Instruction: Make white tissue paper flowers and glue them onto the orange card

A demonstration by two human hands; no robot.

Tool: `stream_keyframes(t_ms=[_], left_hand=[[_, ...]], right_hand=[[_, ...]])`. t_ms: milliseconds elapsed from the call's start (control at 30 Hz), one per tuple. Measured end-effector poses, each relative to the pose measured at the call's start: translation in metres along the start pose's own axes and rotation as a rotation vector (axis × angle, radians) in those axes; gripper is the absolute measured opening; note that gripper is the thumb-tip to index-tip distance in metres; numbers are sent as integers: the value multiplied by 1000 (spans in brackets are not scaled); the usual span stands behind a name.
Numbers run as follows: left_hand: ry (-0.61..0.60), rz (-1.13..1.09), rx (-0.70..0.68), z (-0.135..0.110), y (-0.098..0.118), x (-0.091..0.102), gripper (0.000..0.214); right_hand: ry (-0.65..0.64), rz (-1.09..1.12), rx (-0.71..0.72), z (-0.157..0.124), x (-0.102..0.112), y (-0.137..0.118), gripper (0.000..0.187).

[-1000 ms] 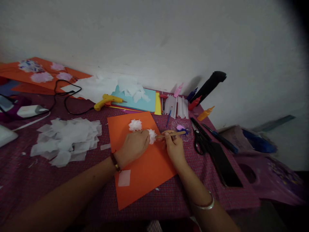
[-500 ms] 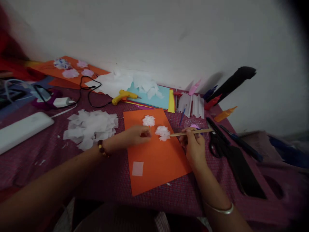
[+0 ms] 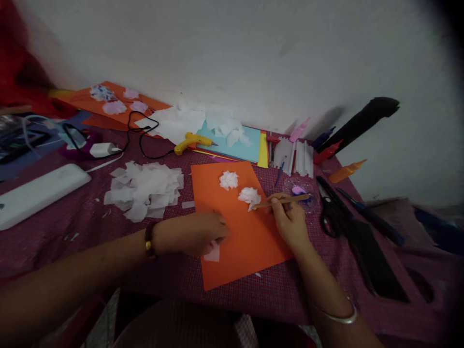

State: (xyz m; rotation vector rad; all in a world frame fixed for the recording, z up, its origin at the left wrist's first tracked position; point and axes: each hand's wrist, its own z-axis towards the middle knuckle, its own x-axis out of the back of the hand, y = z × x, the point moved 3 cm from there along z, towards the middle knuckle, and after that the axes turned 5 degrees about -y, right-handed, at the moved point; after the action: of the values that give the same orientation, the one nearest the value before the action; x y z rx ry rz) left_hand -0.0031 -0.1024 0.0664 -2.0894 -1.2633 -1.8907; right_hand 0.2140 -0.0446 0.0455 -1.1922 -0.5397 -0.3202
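Observation:
On the orange sheet of paper point(image 3: 239, 251) sit two ruffled white tissue-paper clusters: a far one point(image 3: 228, 180) and a nearer one point(image 3: 250, 195). My right hand point(image 3: 290, 220) pinches a flat wooden stick point(image 3: 295, 198), its tip touching the nearer cluster's lower edge. My left hand point(image 3: 203, 233) is low over the sheet's left side, fingers curled together at a pale pink paper square point(image 3: 212, 253). The hand covers the square's upper part, so the fingertip contact is partly hidden.
Cut white tissue squares point(image 3: 147, 188) lie heaped at left, near a white power strip point(image 3: 43, 193). A yellow glue gun point(image 3: 192, 142) rests by blue paper point(image 3: 232, 147). Black scissors point(image 3: 328, 208), a dark flat blade-like tool point(image 3: 373, 256) and an orange tube point(image 3: 348, 170) lie at right.
My left hand has moved from beside the white clusters down toward me, onto the paper square. My right hand keeps the stick at the nearer cluster. The view has shifted slightly.

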Motion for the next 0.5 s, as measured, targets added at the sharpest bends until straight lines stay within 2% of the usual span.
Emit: stream_keyframes(t_ms=[267, 433, 500], left_hand=[[64, -78, 32, -4, 1, -4, 17], [51, -49, 65, -10, 4, -6, 22], [46, -48, 47, -11, 4, -6, 14]], right_hand=[[34, 31, -31, 0, 2, 4, 21], [23, 28, -25, 0, 1, 6, 20], [21, 53, -39, 0, 0, 8, 20]])
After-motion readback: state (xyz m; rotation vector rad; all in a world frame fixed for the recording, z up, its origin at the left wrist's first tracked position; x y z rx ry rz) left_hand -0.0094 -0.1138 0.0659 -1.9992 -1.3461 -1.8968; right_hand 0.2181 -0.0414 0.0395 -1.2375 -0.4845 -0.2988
